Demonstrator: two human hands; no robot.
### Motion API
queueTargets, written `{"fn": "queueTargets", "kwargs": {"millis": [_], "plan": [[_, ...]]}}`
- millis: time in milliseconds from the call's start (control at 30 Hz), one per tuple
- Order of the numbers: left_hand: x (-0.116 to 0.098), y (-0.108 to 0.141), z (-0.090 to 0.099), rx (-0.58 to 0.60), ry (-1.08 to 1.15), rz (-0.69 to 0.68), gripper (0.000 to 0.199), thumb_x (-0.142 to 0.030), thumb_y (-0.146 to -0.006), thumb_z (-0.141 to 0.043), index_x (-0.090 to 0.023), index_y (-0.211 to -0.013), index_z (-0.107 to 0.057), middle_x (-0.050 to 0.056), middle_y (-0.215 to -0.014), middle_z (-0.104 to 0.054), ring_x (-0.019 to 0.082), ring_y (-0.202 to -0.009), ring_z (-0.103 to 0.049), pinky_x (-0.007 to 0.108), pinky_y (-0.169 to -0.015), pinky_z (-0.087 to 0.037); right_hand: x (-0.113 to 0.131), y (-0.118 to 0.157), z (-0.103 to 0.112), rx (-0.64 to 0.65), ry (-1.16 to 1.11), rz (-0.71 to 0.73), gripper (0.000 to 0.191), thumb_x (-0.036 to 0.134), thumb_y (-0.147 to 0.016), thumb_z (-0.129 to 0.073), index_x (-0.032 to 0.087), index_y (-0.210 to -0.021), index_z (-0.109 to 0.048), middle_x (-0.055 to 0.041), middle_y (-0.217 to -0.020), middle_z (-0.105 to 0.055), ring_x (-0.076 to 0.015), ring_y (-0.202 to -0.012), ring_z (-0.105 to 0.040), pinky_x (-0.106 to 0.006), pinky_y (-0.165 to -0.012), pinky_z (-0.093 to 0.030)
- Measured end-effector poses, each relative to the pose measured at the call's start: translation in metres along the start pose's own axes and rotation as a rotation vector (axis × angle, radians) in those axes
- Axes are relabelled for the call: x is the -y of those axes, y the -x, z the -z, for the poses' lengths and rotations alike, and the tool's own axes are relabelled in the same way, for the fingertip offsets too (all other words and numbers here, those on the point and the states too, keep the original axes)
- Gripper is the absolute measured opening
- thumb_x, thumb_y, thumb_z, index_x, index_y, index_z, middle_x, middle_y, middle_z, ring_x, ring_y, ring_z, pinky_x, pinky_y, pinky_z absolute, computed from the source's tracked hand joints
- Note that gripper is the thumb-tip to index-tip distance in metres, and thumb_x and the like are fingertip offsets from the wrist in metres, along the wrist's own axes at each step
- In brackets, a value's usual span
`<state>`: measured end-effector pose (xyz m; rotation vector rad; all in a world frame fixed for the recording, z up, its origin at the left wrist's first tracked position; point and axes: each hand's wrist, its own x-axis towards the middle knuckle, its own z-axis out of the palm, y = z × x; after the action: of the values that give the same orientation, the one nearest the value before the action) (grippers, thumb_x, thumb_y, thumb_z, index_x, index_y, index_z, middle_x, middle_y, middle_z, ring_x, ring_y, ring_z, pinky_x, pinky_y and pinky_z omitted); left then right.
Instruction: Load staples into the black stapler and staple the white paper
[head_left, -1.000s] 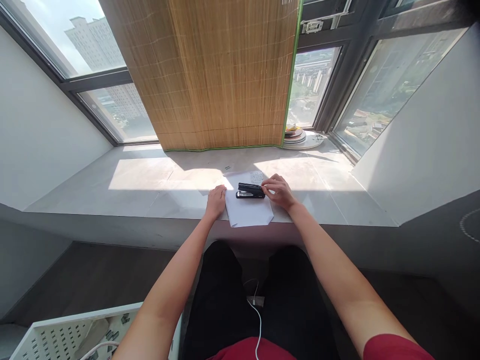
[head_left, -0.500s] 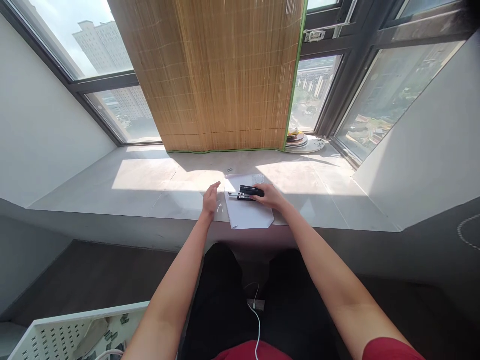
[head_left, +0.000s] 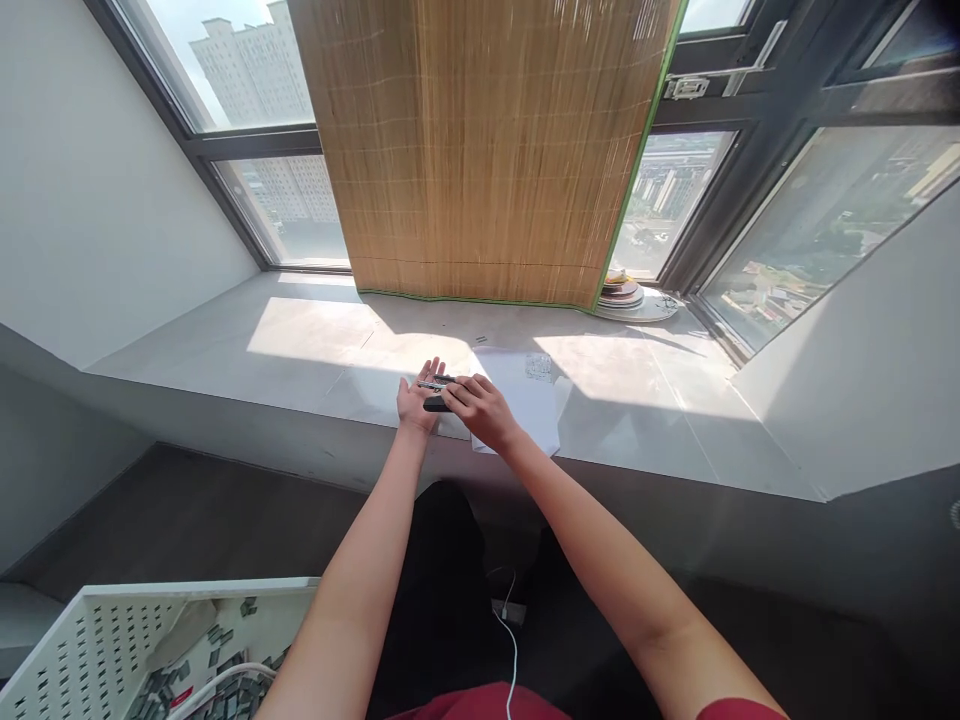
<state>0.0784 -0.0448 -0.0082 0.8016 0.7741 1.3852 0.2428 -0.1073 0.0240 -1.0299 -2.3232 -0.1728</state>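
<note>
stapler (head_left: pixel 435 404) is no longer resting on the paper (head_left: pixel 523 408): it is now raised beside the paper's left edge, its black part and metal part spread open. the right hand (head_left: pixel 480 408) grips it from above, fingers curled round its right end. the left hand (head_left: pixel 416 402), now turned palm up, spreads beneath it with the fingers loosely extended; whether the palm touches the stapler, i cannot tell. this leaves the paper bare of the tool, with neither hand seeming to press on it, so the work appears to centre on the stapler itself.

the pale sill (head_left: pixel 637 430) carries the paper near its front edge, with sunlight falling in patches on both sides. beyond the paper hangs a bamboo blind (head_left: pixel 480 150); a stack of plates (head_left: pixel 622 297) stands beyond it to the right. a white basket (head_left: pixel 195 588) sits lower, well left of the paper, holding grey pieces (head_left: pixel 236 690).
</note>
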Motion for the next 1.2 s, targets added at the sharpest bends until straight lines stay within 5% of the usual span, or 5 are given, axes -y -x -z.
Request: {"fn": "queueTargets", "kwargs": {"millis": [267,467,667,867,1200], "plan": [[0.000,0.002,0.000,-0.092,0.432,0.069,0.076,-0.051,-0.119,-0.010,-0.009,-0.155,-0.063,0.019,-0.168,-0.056,0.028,-0.153,-0.059,0.043,-0.123,-0.055,-0.007,0.008,-0.005,-0.133,0.118,-0.015,0.040,0.005,-0.106,-0.054,0.026,-0.131,-0.077,-0.0088,-0.127,-0.080,-0.0291,-0.122,-0.067,-0.050,-0.108,-0.054],[0.000,0.000,0.000,-0.137,0.560,0.110,0.069,-0.049,-0.120,-0.020,-0.011,-0.154,-0.066,0.019,-0.161,-0.063,0.030,-0.149,-0.063,0.045,-0.117,-0.061,-0.038,0.047,0.003,-0.402,-0.074,-0.555,0.027,0.014,-0.096,-0.067,0.026,-0.115,-0.083,-0.0087,-0.113,-0.085,-0.0332,-0.105,-0.072,-0.049,-0.094,-0.056],[-0.001,-0.001,-0.001,-0.124,0.525,0.115,0.072,-0.050,-0.119,-0.017,-0.009,-0.152,-0.066,0.021,-0.165,-0.059,0.030,-0.152,-0.061,0.043,-0.117,-0.060,-0.061,0.088,0.016,-0.305,-0.283,-0.940,0.022,0.031,-0.086,-0.081,0.024,-0.107,-0.084,-0.0086,-0.106,-0.085,-0.0342,-0.104,-0.076,-0.046,-0.094,-0.056],[0.001,-0.002,0.000,-0.118,0.506,0.106,0.072,-0.049,-0.119,-0.018,-0.008,-0.146,-0.069,0.021,-0.160,-0.064,0.031,-0.149,-0.064,0.046,-0.120,-0.058,-0.037,0.043,0.024,-0.317,-0.117,-0.677,0.023,0.029,-0.096,-0.077,0.022,-0.118,-0.080,-0.0122,-0.118,-0.080,-0.0351,-0.115,-0.067,-0.050,-0.101,-0.053],[0.004,-0.005,0.002,-0.019,0.448,0.106,0.068,-0.047,-0.117,-0.017,-0.013,-0.153,-0.064,0.021,-0.159,-0.064,0.032,-0.153,-0.058,0.057,-0.126,-0.050,0.009,-0.067,-0.057,0.151,-0.182,-0.307,0.023,0.009,-0.098,-0.066,0.021,-0.101,-0.085,-0.0038,-0.115,-0.083,-0.0254,-0.105,-0.065,-0.035,-0.082,-0.048]]}}
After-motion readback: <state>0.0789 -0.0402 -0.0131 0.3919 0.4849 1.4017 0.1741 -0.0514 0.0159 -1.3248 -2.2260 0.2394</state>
